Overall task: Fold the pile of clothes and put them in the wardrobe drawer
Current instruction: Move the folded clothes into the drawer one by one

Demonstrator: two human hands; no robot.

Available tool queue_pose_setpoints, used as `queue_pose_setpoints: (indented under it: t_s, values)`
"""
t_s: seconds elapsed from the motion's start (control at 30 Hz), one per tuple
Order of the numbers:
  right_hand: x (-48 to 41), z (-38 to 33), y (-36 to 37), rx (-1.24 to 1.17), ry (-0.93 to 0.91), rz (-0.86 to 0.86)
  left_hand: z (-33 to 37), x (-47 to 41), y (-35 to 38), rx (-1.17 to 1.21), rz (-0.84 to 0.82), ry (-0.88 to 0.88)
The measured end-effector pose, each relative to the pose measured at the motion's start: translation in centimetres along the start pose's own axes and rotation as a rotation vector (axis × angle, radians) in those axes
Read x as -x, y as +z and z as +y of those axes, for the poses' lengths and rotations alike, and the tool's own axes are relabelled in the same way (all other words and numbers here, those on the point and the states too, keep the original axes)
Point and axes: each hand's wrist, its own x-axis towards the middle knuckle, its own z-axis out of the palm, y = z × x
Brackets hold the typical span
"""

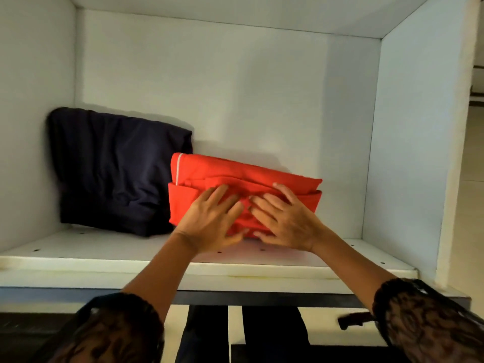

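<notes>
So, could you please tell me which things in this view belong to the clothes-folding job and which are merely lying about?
Part of the job:
- folded red garment, with the left hand and right hand flat on it
- folded dark navy garment beside it
- white wardrobe shelf holding both

Just there:
- dark strap below the shelf, at the lower right
</notes>
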Motion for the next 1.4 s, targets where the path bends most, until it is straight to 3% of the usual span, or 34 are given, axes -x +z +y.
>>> queue_pose_setpoints:
  t_s: [0.07,0.13,0.3,0.57,0.9,1.1,1.33,1.4]
  values:
    - [-0.9,0.4,-0.1,-0.029,0.179,-0.020,-1.5,-1.2,-0.3,-0.056,-0.006,-0.013]
    - [-2.2,1.1,-0.2,-0.119,0.362,-0.108,-3.0,-2.7,-0.5,-0.076,-0.131,-0.075]
    - [-4.8,2.8,0.1,-0.288,0.521,-0.476,-5.0,-4.5,0.3,0.012,-0.483,-0.308]
    - [-4.7,2.4,0.5,-0.310,0.438,-0.633,-3.7,-3.1,1.5,0.073,-0.511,-0.381]
    - [-4.4,1.7,0.4,-0.199,0.399,-0.604,-2.6,-2.6,1.1,-0.051,-0.538,-0.412]
    - [-7.0,1.6,-5.1,-0.196,0.386,-0.245,-1.6,-1.5,-5.0,-0.107,-0.345,-0.476]
    - [-14.6,2.0,-18.8,-0.062,0.302,0.155,-2.0,-0.1,-20.6,-0.236,-0.082,-0.621]
    - [-18.2,1.1,-24.5,-0.025,0.247,0.264,-2.3,0.8,-26.6,-0.281,0.058,-0.666]
